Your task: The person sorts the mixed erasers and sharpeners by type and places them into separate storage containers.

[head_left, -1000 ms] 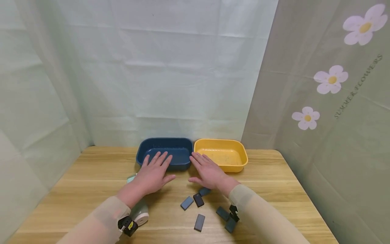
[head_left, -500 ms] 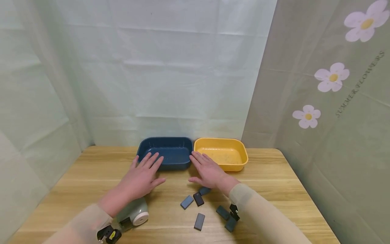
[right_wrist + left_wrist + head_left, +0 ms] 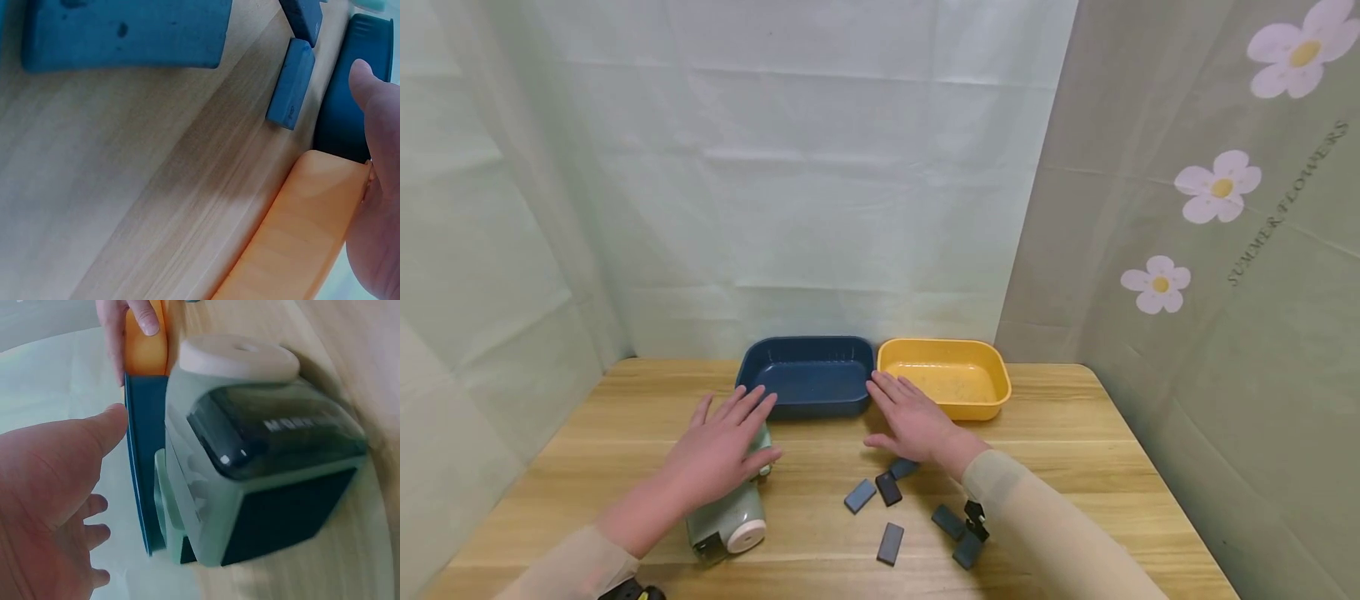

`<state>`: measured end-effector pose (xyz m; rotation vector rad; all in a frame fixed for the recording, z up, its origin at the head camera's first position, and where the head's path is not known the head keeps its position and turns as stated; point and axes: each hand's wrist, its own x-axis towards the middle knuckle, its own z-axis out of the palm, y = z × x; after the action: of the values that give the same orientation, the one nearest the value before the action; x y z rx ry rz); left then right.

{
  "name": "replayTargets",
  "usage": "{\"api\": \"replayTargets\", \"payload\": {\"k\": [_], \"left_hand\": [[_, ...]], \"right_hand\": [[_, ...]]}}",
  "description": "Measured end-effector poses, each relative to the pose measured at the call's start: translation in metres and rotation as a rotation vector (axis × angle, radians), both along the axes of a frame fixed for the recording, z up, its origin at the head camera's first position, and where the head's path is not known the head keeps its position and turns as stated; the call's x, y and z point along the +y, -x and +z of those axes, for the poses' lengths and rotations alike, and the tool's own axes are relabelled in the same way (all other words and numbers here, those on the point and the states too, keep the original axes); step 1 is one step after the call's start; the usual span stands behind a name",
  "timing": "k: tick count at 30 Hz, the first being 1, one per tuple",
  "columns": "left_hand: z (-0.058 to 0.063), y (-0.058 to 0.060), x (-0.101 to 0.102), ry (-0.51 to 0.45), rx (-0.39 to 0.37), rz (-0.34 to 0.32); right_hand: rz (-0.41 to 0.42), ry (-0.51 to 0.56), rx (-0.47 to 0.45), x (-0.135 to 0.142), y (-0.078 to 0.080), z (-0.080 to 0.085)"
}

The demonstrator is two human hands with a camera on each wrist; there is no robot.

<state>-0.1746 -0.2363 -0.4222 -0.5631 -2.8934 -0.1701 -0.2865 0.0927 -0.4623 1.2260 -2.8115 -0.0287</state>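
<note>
Green bottle (image 3: 726,510) lies at seven o'clock; left grip (image 3: 718,454) and right grip (image 3: 916,423) splay wide, empty; seemingly pre-grasp, the next move needing curling.

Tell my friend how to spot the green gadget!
Find the wooden table, then the small blocks scattered on it. Left of them, partly hidden by the left hand in the head view, lies a grey-green gadget. Bigger than any block, it has a round white end.
</note>
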Motion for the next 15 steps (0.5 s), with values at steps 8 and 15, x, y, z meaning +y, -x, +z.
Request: {"api": "replayTargets", "payload": {"k": [8,15], "left_hand": [[-0.006,-0.005,-0.014,0.005,-0.013,0.019],[-0.012,-0.006,-0.025,0.005,-0.019,0.035]], "right_hand": [[0.004,-0.008,0.009,-0.001,0.000,0.001],[-0.006,-0.006,-0.001,-0.001,-0.001,0.000]]}}
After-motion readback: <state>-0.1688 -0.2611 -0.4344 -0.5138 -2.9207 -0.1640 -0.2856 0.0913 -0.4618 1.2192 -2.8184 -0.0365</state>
